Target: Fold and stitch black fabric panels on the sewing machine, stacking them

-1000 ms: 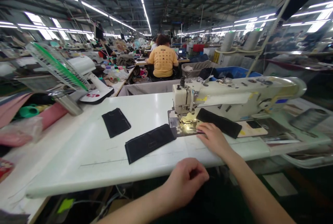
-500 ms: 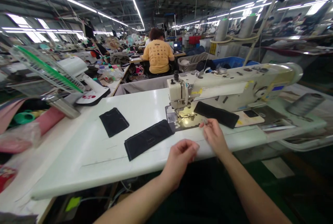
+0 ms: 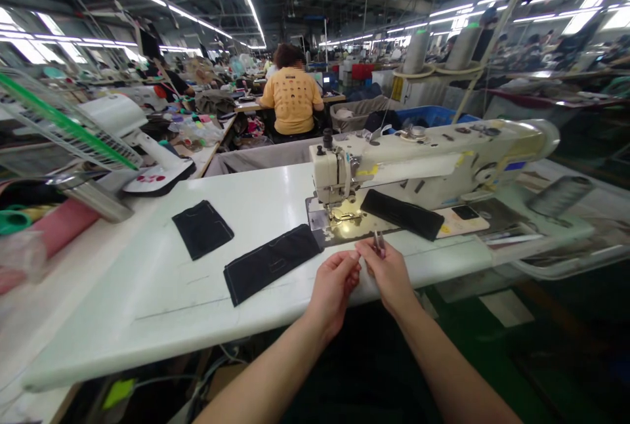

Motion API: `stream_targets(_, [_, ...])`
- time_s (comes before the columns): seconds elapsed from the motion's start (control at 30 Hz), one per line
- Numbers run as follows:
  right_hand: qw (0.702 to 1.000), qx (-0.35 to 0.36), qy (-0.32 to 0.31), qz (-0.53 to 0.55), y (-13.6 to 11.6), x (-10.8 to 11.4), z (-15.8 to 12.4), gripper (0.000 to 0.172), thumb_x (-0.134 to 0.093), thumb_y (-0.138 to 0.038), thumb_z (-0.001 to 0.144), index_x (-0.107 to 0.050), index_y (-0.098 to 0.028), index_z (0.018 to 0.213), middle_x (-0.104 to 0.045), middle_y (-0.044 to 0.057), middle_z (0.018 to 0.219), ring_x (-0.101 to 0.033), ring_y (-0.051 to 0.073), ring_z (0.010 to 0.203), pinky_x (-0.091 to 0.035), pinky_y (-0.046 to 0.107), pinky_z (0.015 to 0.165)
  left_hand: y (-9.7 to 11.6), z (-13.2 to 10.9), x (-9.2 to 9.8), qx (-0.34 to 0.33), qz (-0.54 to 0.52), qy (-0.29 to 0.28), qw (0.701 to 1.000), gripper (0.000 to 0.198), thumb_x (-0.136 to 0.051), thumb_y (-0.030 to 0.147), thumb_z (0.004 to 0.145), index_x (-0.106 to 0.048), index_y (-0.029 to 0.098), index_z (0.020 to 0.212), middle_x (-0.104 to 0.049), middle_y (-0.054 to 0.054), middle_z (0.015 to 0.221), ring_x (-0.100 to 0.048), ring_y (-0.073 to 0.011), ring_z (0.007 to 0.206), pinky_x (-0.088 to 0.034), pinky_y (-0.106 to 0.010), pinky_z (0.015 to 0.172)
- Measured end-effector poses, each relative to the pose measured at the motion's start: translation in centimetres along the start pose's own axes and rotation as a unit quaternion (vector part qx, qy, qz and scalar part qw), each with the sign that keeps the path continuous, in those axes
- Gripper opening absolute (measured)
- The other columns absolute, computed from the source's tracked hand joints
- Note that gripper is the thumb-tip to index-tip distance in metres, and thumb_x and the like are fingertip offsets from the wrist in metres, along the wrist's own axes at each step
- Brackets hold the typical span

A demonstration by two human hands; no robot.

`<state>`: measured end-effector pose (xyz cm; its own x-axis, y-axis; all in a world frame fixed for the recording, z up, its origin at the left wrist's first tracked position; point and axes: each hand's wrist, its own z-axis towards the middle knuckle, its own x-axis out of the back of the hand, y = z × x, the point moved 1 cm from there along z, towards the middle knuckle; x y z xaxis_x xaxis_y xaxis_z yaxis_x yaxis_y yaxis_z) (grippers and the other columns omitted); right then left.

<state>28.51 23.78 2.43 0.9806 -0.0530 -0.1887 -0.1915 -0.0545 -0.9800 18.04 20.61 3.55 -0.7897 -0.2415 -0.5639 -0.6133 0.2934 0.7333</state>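
Observation:
My left hand point(image 3: 337, 283) is closed in a pinch above the front edge of the sewing table. Whatever lies between its fingertips is too small to make out. Touching or almost touching it, my right hand point(image 3: 386, 271) is curled around small metal thread snips point(image 3: 378, 242), whose tips point up. Just beyond both hands is the lit needle area of a sewing machine point(image 3: 339, 214). A long black fabric piece point(image 3: 273, 263) with light stitching lies left of the needle plate. Another folded black piece point(image 3: 402, 214) rests right of the needle, and a squarer black piece point(image 3: 203, 228) lies farther left.
A phone point(image 3: 465, 212) and a grey thread cone point(image 3: 561, 199) sit on the right of the table. At left stand a fan point(image 3: 113, 125) and a steel flask point(image 3: 93, 195). Beyond the table, a person in a yellow shirt point(image 3: 291, 99) sits facing away.
My hands have come together, the right one moving left and down toward the left. The snips now show more clearly in it. The view has shifted slightly right.

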Motion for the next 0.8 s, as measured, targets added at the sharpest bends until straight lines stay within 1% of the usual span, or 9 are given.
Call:
stream_targets(0.07, [0.999,-0.014,0.012,0.034,-0.2,-0.1,0.2,0.046,-0.082,-0.057,0.067,-0.059,-0.019,0.074,-0.03,-0.01,0.053,-0.023,0.007,0.047,-0.017,0.022,0.042,0.2,0.0,0.0,0.001,-0.012,-0.002,1.0,0.045,-0.094,0.039,0.054,-0.069,0.01,0.077,-0.056,0.003,0.063,-0.046,-0.0029,0.054,-0.037,-0.014,0.054])
stream_targets(0.1, [0.998,-0.016,0.025,0.057,-0.3,-0.1,0.3,0.047,-0.082,-0.059,0.068,-0.059,-0.019,0.076,-0.03,-0.01,0.054,-0.021,0.006,0.047,-0.016,0.022,0.041,0.2,0.0,0.0,0.0,-0.019,-0.003,1.0,0.044,-0.094,0.039,0.054,-0.067,0.011,0.076,-0.055,0.004,0.062,-0.045,-0.0028,0.053,-0.036,-0.015,0.054])
stream_targets(0.17, [0.994,-0.007,0.048,0.102,-0.4,-0.2,0.5,0.05,-0.075,-0.065,0.073,-0.063,-0.019,0.088,-0.038,-0.008,0.061,-0.021,0.006,0.047,-0.014,0.021,0.04,0.4,0.2,0.0,-0.006,-0.032,-0.004,0.999,0.043,-0.094,0.038,0.054,-0.065,0.012,0.074,-0.053,0.005,0.061,-0.044,-0.003,0.053,-0.036,-0.015,0.053])
stream_targets(0.2, [0.993,-0.001,0.046,0.112,-0.4,-0.2,0.5,0.053,-0.069,-0.069,0.077,-0.065,-0.02,0.095,-0.045,-0.006,0.068,-0.022,0.006,0.047,-0.015,0.021,0.04,0.5,0.3,0.0,-0.011,-0.037,-0.004,0.999,0.043,-0.094,0.037,0.055,-0.065,0.012,0.074,-0.052,0.005,0.061,-0.044,-0.0032,0.053,-0.036,-0.015,0.053])
stream_targets(0.27, [0.996,0.002,0.011,0.093,-0.2,-0.2,0.3,0.056,-0.06,-0.072,0.083,-0.067,-0.021,0.105,-0.052,-0.002,0.078,-0.028,0.007,0.049,-0.018,0.022,0.04,0.7,0.5,0.0,-0.024,-0.049,-0.003,0.999,0.043,-0.094,0.037,0.056,-0.064,0.012,0.075,-0.053,0.005,0.063,-0.044,-0.0031,0.054,-0.036,-0.015,0.053])
stream_targets(0.33, [0.998,-0.007,-0.025,0.051,0.2,-0.3,-0.1,0.055,-0.061,-0.071,0.083,-0.069,-0.02,0.103,-0.052,-0.002,0.078,-0.032,0.008,0.05,-0.022,0.022,0.041,1.0,0.6,0.0,-0.035,-0.061,-0.001,0.998,0.042,-0.093,0.036,0.056,-0.065,0.012,0.077,-0.055,0.004,0.065,-0.045,-0.0027,0.055,-0.037,-0.014,0.054])
stream_targets(0.4, [0.999,-0.017,-0.037,0.027,0.7,-0.4,-0.6,0.052,-0.068,-0.068,0.079,-0.068,-0.02,0.102,-0.05,-0.003,0.072,-0.034,0.008,0.05,-0.024,0.022,0.041,1.2,0.7,-0.1,-0.04,-0.071,0.001,0.997,0.042,-0.093,0.035,0.056,-0.066,0.011,0.077,-0.056,0.004,0.065,-0.045,-0.0025,0.054,-0.037,-0.014,0.053])
stream_targets(0.57, [0.998,-0.022,-0.038,0.035,1.3,-0.9,-1.1,0.048,-0.072,-0.065,0.078,-0.062,-0.021,0.093,-0.042,-0.008,0.057,-0.034,0.009,0.048,-0.023,0.021,0.042,1.2,0.5,-0.5,-0.026,-0.075,0.005,0.997,0.043,-0.094,0.035,0.052,-0.067,0.011,0.074,-0.058,0.003,0.063,-0.047,-0.0035,0.054,-0.039,-0.015,0.053])
stream_targets(0.8, [0.999,-0.021,-0.036,0.019,0.9,-0.8,-0.3,0.048,-0.072,-0.065,0.079,-0.061,-0.02,0.092,-0.042,-0.008,0.056,-0.035,0.009,0.049,-0.026,0.022,0.045,0.6,0.3,-0.6,-0.013,-0.058,0.007,0.998,0.043,-0.094,0.037,0.052,-0.067,0.011,0.073,-0.057,0.003,0.06,-0.048,-0.004,0.054,-0.039,-0.015,0.054])
